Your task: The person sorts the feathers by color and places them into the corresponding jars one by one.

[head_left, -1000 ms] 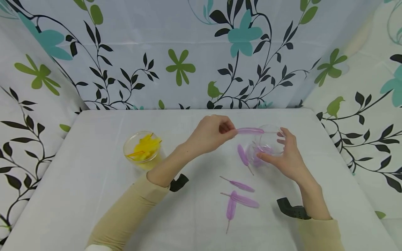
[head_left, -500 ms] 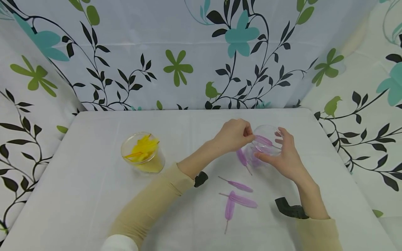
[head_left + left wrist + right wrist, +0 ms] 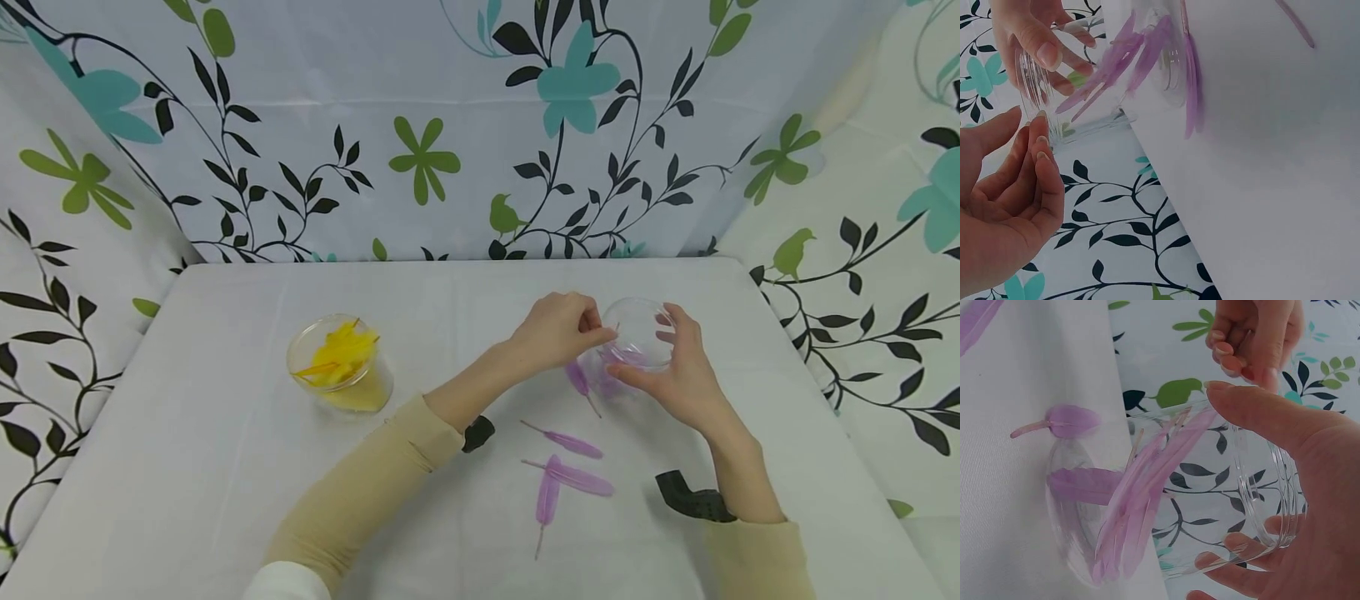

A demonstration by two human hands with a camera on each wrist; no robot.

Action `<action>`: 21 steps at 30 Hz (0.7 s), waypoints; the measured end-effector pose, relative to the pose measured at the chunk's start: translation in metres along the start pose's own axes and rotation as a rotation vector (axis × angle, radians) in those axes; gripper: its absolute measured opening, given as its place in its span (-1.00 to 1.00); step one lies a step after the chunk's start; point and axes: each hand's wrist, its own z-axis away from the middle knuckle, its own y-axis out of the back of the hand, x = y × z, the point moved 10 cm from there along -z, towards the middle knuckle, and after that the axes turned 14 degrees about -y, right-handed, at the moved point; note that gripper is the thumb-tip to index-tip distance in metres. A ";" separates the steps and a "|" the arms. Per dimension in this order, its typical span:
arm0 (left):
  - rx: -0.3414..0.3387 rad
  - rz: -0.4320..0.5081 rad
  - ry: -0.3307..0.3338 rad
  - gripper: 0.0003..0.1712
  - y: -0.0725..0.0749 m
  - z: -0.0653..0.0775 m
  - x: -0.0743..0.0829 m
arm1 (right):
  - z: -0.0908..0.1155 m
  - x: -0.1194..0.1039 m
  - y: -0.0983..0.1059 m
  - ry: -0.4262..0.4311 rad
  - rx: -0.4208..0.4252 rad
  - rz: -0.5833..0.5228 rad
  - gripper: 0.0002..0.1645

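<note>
My right hand (image 3: 690, 379) grips a clear glass jar (image 3: 633, 317) near its rim, thumb on one side and fingers round the other. Several purple feathers (image 3: 1132, 515) stand inside the jar, leaning against its wall. At the rim hovers my left hand (image 3: 558, 333), its fingers bent and nothing between thumb and fingertips in the left wrist view. Beside the jar's base lies a loose purple feather (image 3: 578, 379). Closer to me a single purple feather (image 3: 573, 444) lies near two crossed ones, a slanting feather (image 3: 585, 480) and an upright feather (image 3: 548, 500).
On the left of the white table (image 3: 225, 467) stands another clear glass jar (image 3: 371, 396), filled with yellow feathers (image 3: 348, 354). Behind the table's back edge hangs a curtain (image 3: 300, 75) patterned with leaves and flowers. Dark wrist mounts (image 3: 693, 500) protrude below the hands.
My left hand has moved right to the jar's mouth, and the purple feather it pinched has gone down into the jar. My right hand has kept its grip on the jar.
</note>
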 end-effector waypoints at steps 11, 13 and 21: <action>-0.053 0.045 0.053 -0.84 -0.008 0.053 -0.037 | 0.000 0.001 -0.001 -0.015 0.002 0.014 0.38; -0.074 0.041 0.046 -0.87 -0.014 0.066 -0.044 | 0.000 0.000 -0.001 -0.018 -0.002 0.015 0.39; -0.173 -0.004 -0.023 -0.96 -0.041 0.107 -0.052 | 0.000 0.000 0.001 -0.022 -0.002 0.021 0.39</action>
